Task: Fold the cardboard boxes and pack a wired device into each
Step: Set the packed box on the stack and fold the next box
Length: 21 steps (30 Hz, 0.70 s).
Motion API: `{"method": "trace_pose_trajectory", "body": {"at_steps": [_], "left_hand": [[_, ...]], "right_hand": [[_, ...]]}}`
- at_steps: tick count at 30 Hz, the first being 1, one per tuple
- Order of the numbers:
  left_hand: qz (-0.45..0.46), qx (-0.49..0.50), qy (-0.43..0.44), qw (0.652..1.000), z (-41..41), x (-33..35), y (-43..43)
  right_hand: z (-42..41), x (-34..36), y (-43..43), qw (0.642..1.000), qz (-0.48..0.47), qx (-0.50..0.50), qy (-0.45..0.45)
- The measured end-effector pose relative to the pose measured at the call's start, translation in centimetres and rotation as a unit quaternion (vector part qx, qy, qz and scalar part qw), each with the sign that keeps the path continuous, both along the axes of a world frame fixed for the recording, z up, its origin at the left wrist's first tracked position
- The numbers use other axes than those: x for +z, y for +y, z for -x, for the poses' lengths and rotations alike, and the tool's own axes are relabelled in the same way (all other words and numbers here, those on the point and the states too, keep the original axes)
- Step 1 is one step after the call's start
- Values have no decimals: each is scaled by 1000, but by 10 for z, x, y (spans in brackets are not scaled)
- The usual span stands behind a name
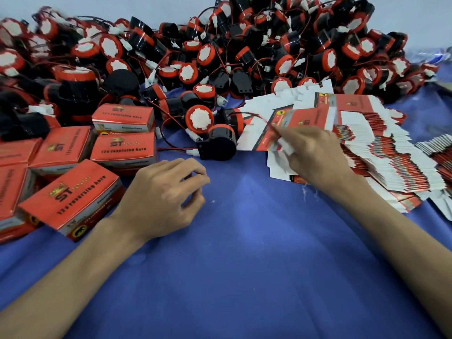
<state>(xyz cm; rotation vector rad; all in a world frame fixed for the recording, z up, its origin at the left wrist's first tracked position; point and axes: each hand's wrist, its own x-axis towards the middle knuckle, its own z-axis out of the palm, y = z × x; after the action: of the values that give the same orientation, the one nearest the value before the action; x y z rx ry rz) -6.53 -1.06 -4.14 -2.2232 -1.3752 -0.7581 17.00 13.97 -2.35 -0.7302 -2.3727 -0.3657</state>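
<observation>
Red glossy flat carton (300,123), apparently pinched by the right hand (315,155).

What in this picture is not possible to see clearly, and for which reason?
Head view:
- Right hand: its grip on the flat box is hidden by its own fingers.
- Small print on the folded boxes: blurred.
- Horns at far left: motion blur.
- Second stack of flat boxes: cut off by the right edge.
</observation>
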Motion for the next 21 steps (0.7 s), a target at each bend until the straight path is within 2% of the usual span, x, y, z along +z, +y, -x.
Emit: {"method": "trace_pose_trajectory", "body": {"at_steps": [2, 4, 6, 9, 12, 15, 17, 19, 20, 21], "left_hand": [[-8, 0, -8, 1000, 0, -1, 0], [-12, 14, -44, 999, 1, -2, 1], [7, 27, -109, 994, 3, -4, 1], [52, 37, -212, 975, 7, -6, 2], [69, 23, -273, 959, 9, -7, 4], [104, 24, -240, 965, 9, -7, 5], [134, 11, -217, 967, 8, -7, 5], [155, -16, -220, 963, 8, -7, 3], [157, -24, -222, 962, 9, -8, 2], [156, -30, -230, 960, 11, -9, 2]], "right_hand": [[5, -4, -6, 992, -16, 122, 3], [12, -6, -18, 978, -58, 195, 42], [18, -5, -29, 964, -89, 227, 107], [22, 2, -38, 948, -75, 203, 233], [27, 11, -43, 916, 17, 140, 375], [29, 22, -43, 853, 121, 124, 493], [30, 25, -43, 796, 269, 133, 525], [34, 20, -42, 728, 414, 89, 539], [37, 14, -42, 715, 452, 58, 530], [40, 7, -43, 718, 472, 38, 511]]}}
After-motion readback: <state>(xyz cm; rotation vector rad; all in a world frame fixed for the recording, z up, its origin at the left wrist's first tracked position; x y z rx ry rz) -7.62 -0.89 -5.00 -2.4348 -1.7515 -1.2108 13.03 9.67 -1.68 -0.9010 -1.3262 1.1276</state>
